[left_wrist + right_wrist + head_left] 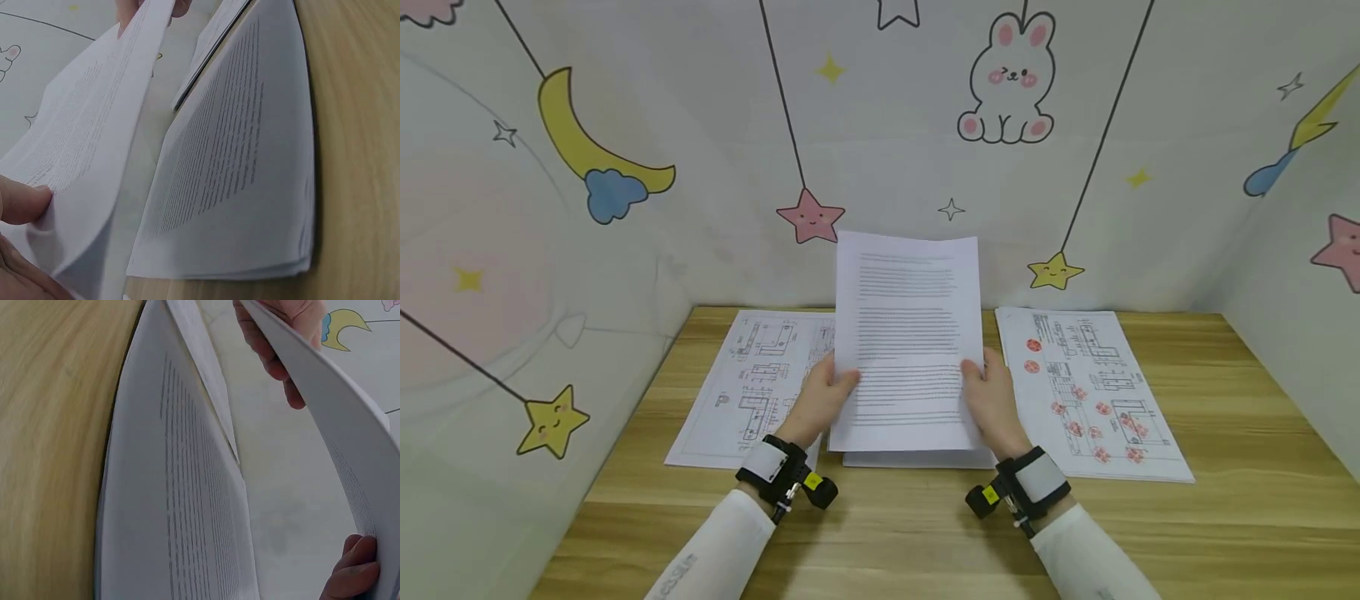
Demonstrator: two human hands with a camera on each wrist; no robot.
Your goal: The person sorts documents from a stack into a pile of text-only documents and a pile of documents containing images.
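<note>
A thin sheaf of printed paper [906, 333] is held up and tilted, its text side toward the head camera. My left hand [814, 402] grips its left edge, with the thumb in front. On the opposite edge, my right hand [996, 407] has the same kind of grip; its other fingers are behind the paper. Below the raised sheaf, and apart from it, a stack of text pages [281, 206] lies on the table. In the head view only the front strip of this stack shows. How many sheets I hold, I cannot tell.
Technical drawings [722, 425] lie on the left of the wooden table [895, 533], partly behind my left hand. On the right is a stack of drawings with red stamps [1120, 350]. A white cloth wall [895, 150] with cartoon prints stands behind the table.
</note>
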